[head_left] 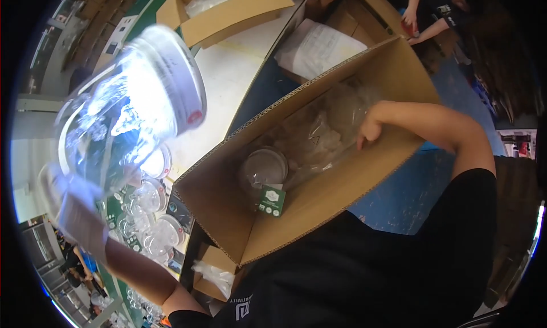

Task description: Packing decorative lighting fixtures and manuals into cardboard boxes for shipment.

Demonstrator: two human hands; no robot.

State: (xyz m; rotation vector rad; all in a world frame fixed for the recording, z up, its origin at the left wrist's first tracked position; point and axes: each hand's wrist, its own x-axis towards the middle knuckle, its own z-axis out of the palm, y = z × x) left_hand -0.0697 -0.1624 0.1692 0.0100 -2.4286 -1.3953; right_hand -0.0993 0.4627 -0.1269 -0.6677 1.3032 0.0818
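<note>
My left hand [77, 200], pale and smeared by motion, is raised at the left, closed on a large clear plastic container [91, 128] with a wide white lid [174, 83]. Bright glare washes over its side. An open cardboard box [302, 225] stands tilted across the middle. My right hand [371, 126] reaches inside near its right end, fingers curled down at a crumpled clear plastic bag [325, 134]; the fingertips are partly hidden. At the box's left end lie a round clear container with a whitish lid [266, 165] and a small green-and-white card or carton [272, 200].
Several clear lidded containers [156, 237] crowd the table at the left. Another open carton [239, 17] stands at the far side, and a white wrapped bundle [319, 49] lies beyond the box. A smaller carton [213, 271] is nearby. A co-worker's hand [410, 21] shows top right.
</note>
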